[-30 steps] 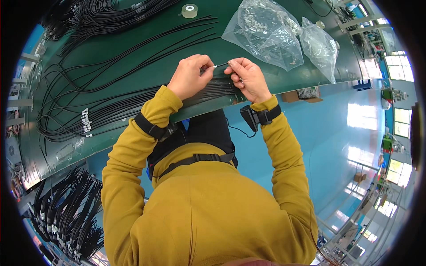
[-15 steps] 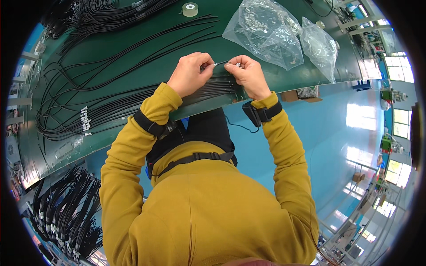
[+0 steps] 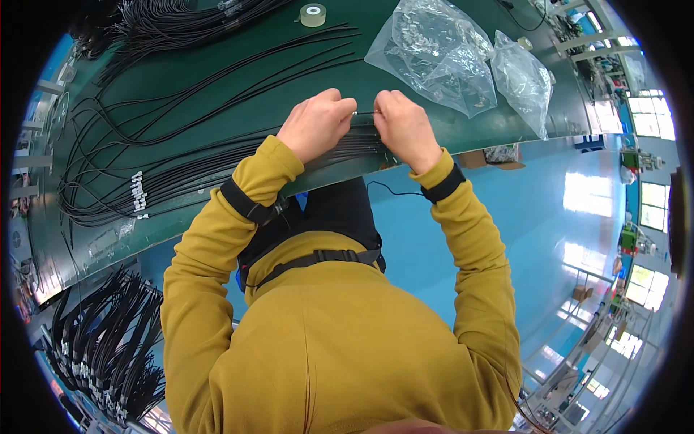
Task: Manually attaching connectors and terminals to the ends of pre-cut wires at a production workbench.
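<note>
Above the near edge of the green table [image 3: 238, 54], my left hand [image 3: 315, 126] is closed in a pinch, a small whitish tip showing at its fingertips. A short dark stretch of thin black cable [image 3: 366, 113] spans the gap to my right hand [image 3: 406, 124], whose fingers are also closed on it, back of the hand upward. What else the right fingers hold is hidden. Just below both hands lies a row of black cables [image 3: 195, 160], their ends side by side near the table edge. White connector pieces [image 3: 139, 194] sit on these cables at the left.
Clear plastic bags [image 3: 434, 61] [image 3: 522, 83] with small pale parts lie at the right. A tape roll [image 3: 312, 14] stands at the back, beside a thick black cable bundle [image 3: 181, 29]. More cables [image 3: 108, 340] hang at the lower left. A cardboard box [image 3: 473, 159] is below the table edge.
My right hand has turned over, its back now upward, hiding the small white piece seen in its fingers before. My left hand has shifted slightly right and its fingers have curled further.
</note>
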### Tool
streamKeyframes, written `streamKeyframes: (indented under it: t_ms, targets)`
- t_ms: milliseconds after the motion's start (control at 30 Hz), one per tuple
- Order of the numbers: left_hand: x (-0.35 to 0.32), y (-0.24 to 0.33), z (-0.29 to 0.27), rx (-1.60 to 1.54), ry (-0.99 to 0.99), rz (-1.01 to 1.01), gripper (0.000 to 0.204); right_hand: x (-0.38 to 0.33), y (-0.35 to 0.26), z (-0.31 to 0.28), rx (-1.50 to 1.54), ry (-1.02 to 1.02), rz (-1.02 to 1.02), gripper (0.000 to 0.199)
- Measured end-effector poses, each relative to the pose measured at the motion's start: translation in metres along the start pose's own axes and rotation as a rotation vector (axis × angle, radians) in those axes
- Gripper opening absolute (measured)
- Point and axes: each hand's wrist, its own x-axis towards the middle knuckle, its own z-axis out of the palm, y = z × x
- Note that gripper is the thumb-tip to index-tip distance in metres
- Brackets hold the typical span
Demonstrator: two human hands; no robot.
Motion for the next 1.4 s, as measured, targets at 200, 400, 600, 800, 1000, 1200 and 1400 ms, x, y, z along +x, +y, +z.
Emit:
streamKeyframes:
  t_ms: [200, 400, 600, 800, 1000, 1200, 1400]
  targets:
    - [-0.002, 0.002, 0.001, -0.022, 0.071, 0.024, 0.007, 0.004, -0.001, -0.007, 0.041, -0.079, 0.007, 0.009]
    - [-0.003, 0.004, 0.000, 0.090, 0.044, 0.049, 0.008, 0.010, 0.005, -0.014, 0.299, -0.224, 0.204, 0.012]
    - [-0.005, 0.004, 0.000, 0.178, 0.028, 0.117, 0.009, 0.010, 0.010, -0.011, 0.313, -0.269, 0.240, 0.014]
    - [-0.004, 0.003, -0.001, 0.167, 0.022, 0.069, 0.008, 0.009, 0.006, -0.001, 0.052, -0.104, 0.016, 0.014]
    - [-0.004, 0.002, 0.000, 0.134, 0.032, 0.055, 0.008, 0.010, 0.009, -0.012, 0.384, -0.238, 0.241, 0.014]
    - [-0.005, 0.001, 0.001, 0.122, 0.029, 0.065, 0.007, 0.009, 0.007, -0.007, 0.324, -0.215, 0.229, 0.014]
    - [-0.007, 0.003, -0.002, 0.201, -0.025, 0.110, 0.006, 0.010, 0.008, -0.006, 0.318, -0.230, 0.236, 0.014]
